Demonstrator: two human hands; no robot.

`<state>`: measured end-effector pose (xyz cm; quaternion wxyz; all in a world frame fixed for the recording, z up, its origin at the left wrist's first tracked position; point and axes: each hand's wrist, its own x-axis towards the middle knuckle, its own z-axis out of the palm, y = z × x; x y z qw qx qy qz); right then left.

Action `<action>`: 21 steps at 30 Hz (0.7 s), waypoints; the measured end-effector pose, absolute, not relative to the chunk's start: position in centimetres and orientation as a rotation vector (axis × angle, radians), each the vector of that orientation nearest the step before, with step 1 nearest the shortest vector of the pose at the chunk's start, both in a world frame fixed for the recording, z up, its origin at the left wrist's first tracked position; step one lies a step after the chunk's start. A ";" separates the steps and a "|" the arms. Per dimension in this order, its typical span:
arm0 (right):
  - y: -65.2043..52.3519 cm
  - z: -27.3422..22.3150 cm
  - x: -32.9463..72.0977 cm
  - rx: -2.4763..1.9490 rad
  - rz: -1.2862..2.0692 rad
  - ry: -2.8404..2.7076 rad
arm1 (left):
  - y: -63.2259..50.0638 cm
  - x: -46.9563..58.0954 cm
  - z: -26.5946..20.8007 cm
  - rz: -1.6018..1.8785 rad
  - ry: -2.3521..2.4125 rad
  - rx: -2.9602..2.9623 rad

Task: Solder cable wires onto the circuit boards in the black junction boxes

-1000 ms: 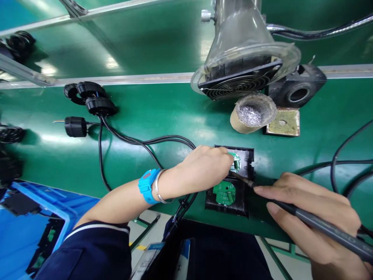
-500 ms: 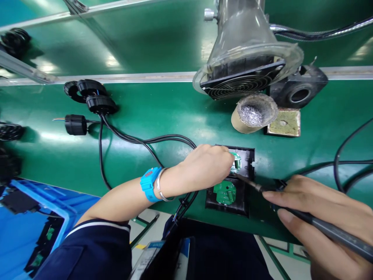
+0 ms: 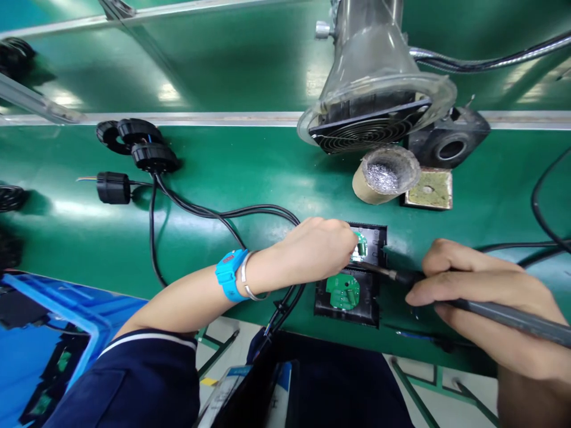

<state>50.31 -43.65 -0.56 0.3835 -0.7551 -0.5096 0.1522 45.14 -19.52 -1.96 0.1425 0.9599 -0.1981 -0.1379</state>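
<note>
My right hand grips a soldering iron, its tip pointing left at the near edge of a small green circuit board. This board sits in a black plastic housing. Over the housing's left side, my left hand is closed, its fingertips turned away and whatever they pinch hidden. Black cables run beneath that wrist. Nearer to me, a second green circuit board lies in another black housing half.
Behind the boards stand a cup of shiny solder scraps, a sponge tray, a dark iron holder and a fume extractor hood. Black round connectors lie at the left. A blue crate is at lower left.
The soldering iron lies at a flatter angle, and my right hand has shifted up slightly. A dark thin thing on the bench below it now shows. My left hand stays nearly still.
</note>
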 end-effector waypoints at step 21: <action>-42.7 -0.6 52.1 -1.859 0.495 -1.474 | -19.4 45.2 -2.5 -0.335 -0.623 2.767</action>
